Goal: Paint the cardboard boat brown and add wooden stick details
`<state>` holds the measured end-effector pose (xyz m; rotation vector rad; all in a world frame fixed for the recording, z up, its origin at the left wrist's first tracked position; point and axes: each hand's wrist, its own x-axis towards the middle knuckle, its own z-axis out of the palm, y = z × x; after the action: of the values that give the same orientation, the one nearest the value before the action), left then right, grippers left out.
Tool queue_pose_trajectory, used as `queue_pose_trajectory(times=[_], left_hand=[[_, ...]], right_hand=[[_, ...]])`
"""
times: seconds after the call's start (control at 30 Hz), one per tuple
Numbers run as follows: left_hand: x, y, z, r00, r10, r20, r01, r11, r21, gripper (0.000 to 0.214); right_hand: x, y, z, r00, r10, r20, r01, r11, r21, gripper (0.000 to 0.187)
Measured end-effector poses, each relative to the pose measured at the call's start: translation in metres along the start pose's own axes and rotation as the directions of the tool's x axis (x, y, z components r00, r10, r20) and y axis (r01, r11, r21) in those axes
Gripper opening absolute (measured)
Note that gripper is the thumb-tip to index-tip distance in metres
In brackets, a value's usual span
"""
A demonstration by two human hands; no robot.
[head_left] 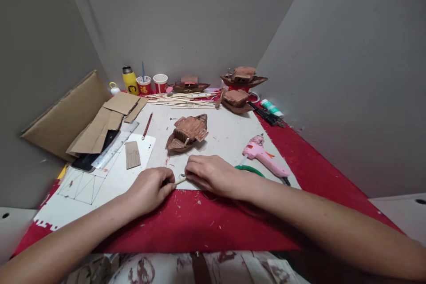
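A short pale wooden stick spans the gap between my hands at the paper's front edge. My left hand pinches one end of it between thumb and fingers. At the other end, the fingers of my right hand are closed, their tips hidden; a small dark bit lies beside them. Just beyond both hands a brown model boat with a plank roof rests on the white paper. A curved green object, partly covered by my right forearm, cannot be made out fully.
A pink glue gun lies at right. To the left are cardboard pieces, a clear ruler and a red pencil. Long sticks, paper cups, a yellow bottle and more model boats stand behind.
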<state>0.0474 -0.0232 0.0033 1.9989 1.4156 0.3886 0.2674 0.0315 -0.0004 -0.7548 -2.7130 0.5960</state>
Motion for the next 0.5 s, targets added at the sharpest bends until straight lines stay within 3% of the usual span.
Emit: queue_pose_trajectory(times=[0.07, 0.13, 0.2, 0.27, 0.37, 0.5], left_hand=[[-0.001, 0.001, -0.001, 1.000, -0.009, -0.012, 0.008, 0.998, -0.064, 0.014], [-0.001, 0.002, -0.001, 1.000, -0.027, -0.017, 0.022, 0.970, -0.243, 0.018], [0.001, 0.005, 0.001, 0.998, -0.066, 0.012, 0.063, 0.864, -0.500, 0.022], [0.004, 0.009, 0.005, 0.993, -0.099, 0.068, 0.118, 0.705, -0.699, 0.031], [0.010, 0.016, 0.012, 0.986, -0.125, 0.107, 0.160, 0.580, -0.799, 0.041], [0.014, 0.024, 0.014, 0.983, -0.129, 0.131, 0.181, 0.549, -0.816, 0.043]], right_hand=[[-0.002, -0.001, -0.002, 0.995, 0.059, -0.079, -0.056, 0.998, 0.037, 0.018], [-0.004, -0.004, -0.003, 0.969, 0.195, -0.152, -0.162, 0.965, 0.207, 0.024], [-0.006, -0.009, -0.003, 0.926, 0.363, -0.103, -0.268, 0.825, 0.497, 0.027], [-0.007, -0.016, 0.000, 0.888, 0.457, 0.043, -0.342, 0.596, 0.727, 0.031], [-0.007, -0.023, 0.006, 0.861, 0.487, 0.146, -0.374, 0.412, 0.831, 0.037], [-0.008, -0.025, 0.008, 0.841, 0.532, 0.104, -0.346, 0.379, 0.858, 0.036]])
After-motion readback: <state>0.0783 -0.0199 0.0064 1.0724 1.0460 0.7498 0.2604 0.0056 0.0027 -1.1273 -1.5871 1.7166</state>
